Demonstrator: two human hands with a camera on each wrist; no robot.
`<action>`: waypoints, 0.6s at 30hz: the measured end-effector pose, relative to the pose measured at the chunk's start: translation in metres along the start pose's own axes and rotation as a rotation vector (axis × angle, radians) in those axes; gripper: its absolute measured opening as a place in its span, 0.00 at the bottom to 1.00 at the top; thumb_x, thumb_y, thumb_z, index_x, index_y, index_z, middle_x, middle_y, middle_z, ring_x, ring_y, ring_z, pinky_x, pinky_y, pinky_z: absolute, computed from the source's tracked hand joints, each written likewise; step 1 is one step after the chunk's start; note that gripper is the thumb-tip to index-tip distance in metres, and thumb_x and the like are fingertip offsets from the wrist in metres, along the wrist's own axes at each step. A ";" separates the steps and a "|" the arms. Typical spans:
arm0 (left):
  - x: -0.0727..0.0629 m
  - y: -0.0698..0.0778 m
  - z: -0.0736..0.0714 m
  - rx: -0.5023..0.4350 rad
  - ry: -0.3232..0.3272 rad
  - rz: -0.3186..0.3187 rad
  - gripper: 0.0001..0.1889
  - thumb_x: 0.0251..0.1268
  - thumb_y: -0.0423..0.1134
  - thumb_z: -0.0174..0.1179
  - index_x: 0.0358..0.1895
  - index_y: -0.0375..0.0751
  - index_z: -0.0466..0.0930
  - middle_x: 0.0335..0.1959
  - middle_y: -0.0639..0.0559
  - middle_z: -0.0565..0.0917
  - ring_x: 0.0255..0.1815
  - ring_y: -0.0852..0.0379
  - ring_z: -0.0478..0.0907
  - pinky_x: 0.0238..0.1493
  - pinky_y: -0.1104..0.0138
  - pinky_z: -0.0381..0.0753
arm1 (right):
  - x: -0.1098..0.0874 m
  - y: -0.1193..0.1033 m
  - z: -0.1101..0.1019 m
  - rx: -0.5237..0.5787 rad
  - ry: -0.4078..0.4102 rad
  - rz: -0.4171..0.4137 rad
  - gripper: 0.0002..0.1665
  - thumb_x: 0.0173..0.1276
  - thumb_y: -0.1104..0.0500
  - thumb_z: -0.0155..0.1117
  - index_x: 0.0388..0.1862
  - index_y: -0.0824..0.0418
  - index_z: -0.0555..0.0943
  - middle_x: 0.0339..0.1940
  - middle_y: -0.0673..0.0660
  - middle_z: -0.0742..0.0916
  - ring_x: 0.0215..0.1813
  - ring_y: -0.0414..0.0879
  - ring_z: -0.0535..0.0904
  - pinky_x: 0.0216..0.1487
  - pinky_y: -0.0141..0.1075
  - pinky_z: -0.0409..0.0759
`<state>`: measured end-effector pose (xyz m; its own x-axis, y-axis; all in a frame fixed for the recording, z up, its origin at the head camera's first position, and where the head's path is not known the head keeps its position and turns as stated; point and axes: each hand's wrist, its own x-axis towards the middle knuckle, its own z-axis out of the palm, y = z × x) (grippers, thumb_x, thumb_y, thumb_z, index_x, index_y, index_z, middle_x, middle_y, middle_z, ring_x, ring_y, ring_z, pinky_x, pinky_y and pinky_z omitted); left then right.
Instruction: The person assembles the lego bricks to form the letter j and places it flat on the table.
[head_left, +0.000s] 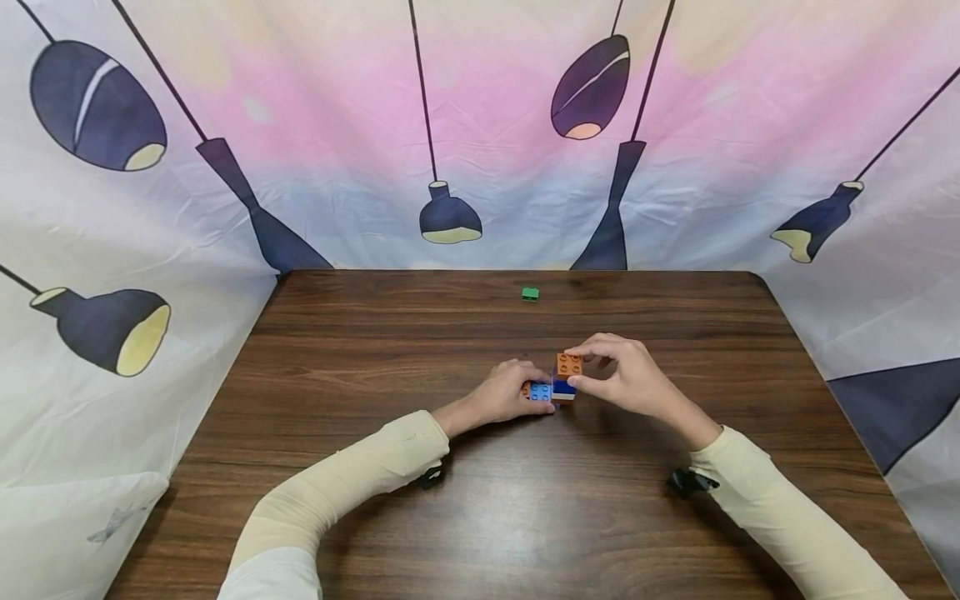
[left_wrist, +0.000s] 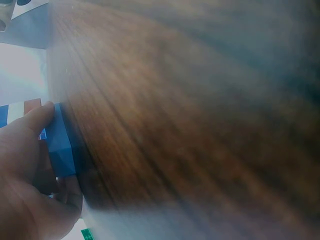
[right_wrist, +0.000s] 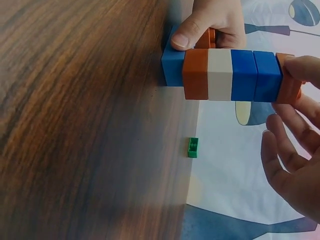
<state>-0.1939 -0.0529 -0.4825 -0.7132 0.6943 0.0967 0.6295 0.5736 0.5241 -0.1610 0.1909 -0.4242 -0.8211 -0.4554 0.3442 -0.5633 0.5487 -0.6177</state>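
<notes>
A tower of toy building bricks stands upright on the table, its layers clearest in the right wrist view: a light blue base brick (right_wrist: 173,70), an orange brick (right_wrist: 195,75), a white brick (right_wrist: 219,75), two blue bricks (right_wrist: 255,76), and an orange top brick (right_wrist: 287,86). My left hand (head_left: 504,392) grips the base low down, thumb on the blue brick's near side. Another orange brick (right_wrist: 212,37) shows behind that thumb. My right hand (head_left: 626,375) pinches the orange top brick between thumb and fingers, its other fingers loosely bent.
Near the far edge of the wooden table (head_left: 360,333) lies a small green brick (head_left: 530,294), beyond the tower. A printed cloth (head_left: 360,208) with lamp pictures hangs behind the table and along its sides.
</notes>
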 end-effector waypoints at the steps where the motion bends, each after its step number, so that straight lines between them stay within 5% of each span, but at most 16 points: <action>1: 0.000 0.000 0.000 -0.002 0.001 -0.001 0.24 0.63 0.53 0.72 0.57 0.43 0.87 0.41 0.53 0.86 0.35 0.62 0.75 0.34 0.71 0.73 | 0.000 0.000 0.000 -0.003 0.001 -0.005 0.21 0.62 0.54 0.79 0.53 0.55 0.88 0.45 0.50 0.88 0.44 0.44 0.83 0.40 0.45 0.84; 18: 0.001 -0.001 0.001 0.004 0.006 0.005 0.24 0.62 0.53 0.73 0.56 0.43 0.87 0.42 0.54 0.86 0.36 0.62 0.76 0.36 0.71 0.73 | 0.000 0.001 0.001 -0.075 0.011 -0.052 0.22 0.61 0.53 0.79 0.53 0.56 0.89 0.44 0.49 0.88 0.41 0.43 0.82 0.38 0.39 0.81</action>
<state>-0.1955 -0.0520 -0.4842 -0.7119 0.6945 0.1038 0.6340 0.5721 0.5203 -0.1618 0.1909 -0.4253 -0.7912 -0.4771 0.3825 -0.6103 0.5758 -0.5441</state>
